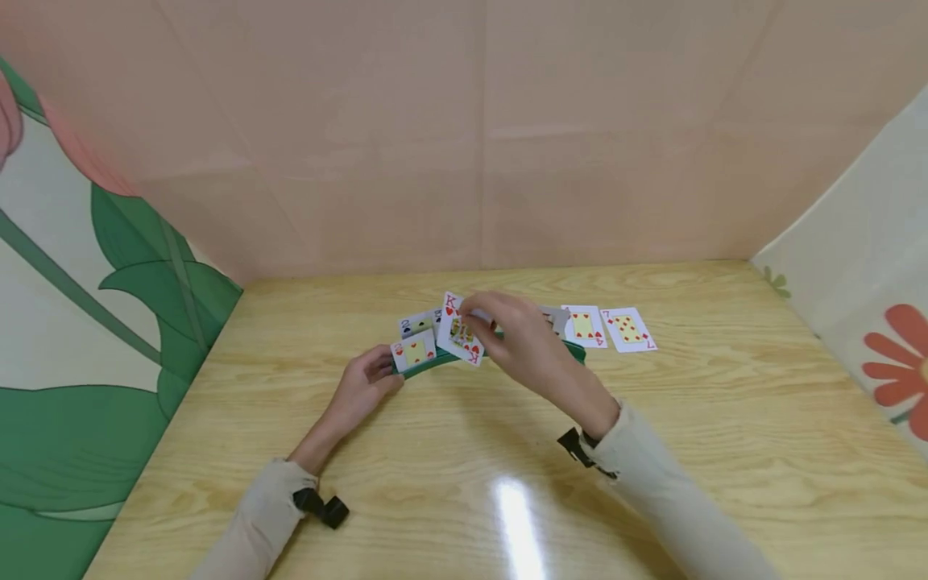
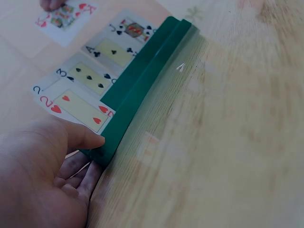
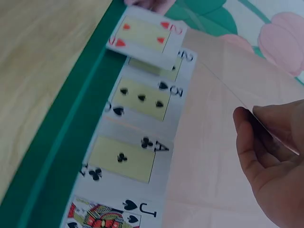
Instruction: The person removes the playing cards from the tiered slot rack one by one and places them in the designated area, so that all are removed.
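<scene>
Both hands are curled: the right hand [image 1: 518,330] pinches the king of hearts [image 1: 457,334], hiding its three-o'clock side; the left hand [image 1: 362,387] grips the nine-o'clock end of the green card holder [image 2: 130,95]. In the head view, the right hand blocks the holder's middle; the right-wrist view cuts off a jack [image 3: 109,216]. Overlapping the holder from overhead, the king's long axis runs nearly twelve to six, the holder's roughly nine to three.
</scene>
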A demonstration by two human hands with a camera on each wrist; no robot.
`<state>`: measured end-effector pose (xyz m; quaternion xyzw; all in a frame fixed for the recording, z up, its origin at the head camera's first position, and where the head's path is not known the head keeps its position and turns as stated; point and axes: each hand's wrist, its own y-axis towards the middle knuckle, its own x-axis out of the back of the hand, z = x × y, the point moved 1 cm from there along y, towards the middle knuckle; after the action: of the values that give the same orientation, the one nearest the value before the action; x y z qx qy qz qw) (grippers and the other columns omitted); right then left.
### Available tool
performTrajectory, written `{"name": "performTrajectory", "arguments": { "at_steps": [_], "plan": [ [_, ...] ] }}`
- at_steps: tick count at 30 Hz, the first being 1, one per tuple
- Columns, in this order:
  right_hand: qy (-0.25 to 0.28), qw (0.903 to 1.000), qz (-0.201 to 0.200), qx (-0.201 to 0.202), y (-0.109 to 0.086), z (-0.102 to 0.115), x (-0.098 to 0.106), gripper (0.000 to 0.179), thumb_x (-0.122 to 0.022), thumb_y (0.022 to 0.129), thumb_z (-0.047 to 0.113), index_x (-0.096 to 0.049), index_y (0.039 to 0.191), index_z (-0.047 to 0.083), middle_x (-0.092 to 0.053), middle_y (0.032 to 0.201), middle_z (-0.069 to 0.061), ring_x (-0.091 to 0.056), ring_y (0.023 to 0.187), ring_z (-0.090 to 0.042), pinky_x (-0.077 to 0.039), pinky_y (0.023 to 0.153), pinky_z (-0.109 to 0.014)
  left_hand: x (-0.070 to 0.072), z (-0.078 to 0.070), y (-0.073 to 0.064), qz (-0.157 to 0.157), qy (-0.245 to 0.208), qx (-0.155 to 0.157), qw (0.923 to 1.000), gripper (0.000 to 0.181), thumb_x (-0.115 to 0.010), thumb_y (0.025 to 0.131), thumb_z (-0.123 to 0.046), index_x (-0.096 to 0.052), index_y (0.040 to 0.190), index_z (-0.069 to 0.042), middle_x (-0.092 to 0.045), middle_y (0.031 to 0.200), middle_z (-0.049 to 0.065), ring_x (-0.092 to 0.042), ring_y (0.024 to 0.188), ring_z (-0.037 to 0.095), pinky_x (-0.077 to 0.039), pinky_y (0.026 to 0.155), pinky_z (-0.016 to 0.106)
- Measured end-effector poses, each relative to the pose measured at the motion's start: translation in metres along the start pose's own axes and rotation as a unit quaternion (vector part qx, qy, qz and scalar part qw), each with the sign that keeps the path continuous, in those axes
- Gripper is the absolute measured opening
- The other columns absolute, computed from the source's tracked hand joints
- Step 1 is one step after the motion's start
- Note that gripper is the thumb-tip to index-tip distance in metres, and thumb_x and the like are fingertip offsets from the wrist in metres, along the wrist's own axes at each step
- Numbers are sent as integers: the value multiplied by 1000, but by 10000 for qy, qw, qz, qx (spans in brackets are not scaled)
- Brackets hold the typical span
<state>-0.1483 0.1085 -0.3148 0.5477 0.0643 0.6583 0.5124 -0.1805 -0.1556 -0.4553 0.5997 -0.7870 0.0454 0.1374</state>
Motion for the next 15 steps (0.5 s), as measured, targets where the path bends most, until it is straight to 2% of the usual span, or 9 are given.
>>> {"name": "performTrajectory", "arguments": {
  "at_steps": [4, 9, 15],
  "plan": [
    [116, 9999, -40, -35, -8, 5, 4, 15, -67, 92, -1, -68, 107, 3, -71, 97, -5, -63, 76, -9, -54, 61, -29, -1, -1, -1, 1, 33, -11, 10000, 39, -65, 92, 3, -58, 130, -1, -60, 131, 18, -58, 121, 30, -49, 103, 40],
    [-107, 9999, 87, -37, -16, 11, 8, 24, -69, 90, -2, -66, 114, 3, -70, 107, -7, -64, 82, -11, -54, 61, -29, -1, -2, -2, 9, 52, 9, 10000, 38, -65, 93, 2, -58, 130, -3, -60, 131, 16, -58, 121, 28, -48, 104, 41],
    [-389, 9991, 143, 91, -24, 9, 14, 34, -71, 87, -7, -66, 119, 2, -68, 117, -10, -68, 95, -18, -57, 68, -28, 1, 0, -1, 44, 54, 25, 10000, 39, -65, 93, 1, -58, 131, -2, -60, 131, 16, -57, 121, 28, -48, 103, 38]
  ]
}}
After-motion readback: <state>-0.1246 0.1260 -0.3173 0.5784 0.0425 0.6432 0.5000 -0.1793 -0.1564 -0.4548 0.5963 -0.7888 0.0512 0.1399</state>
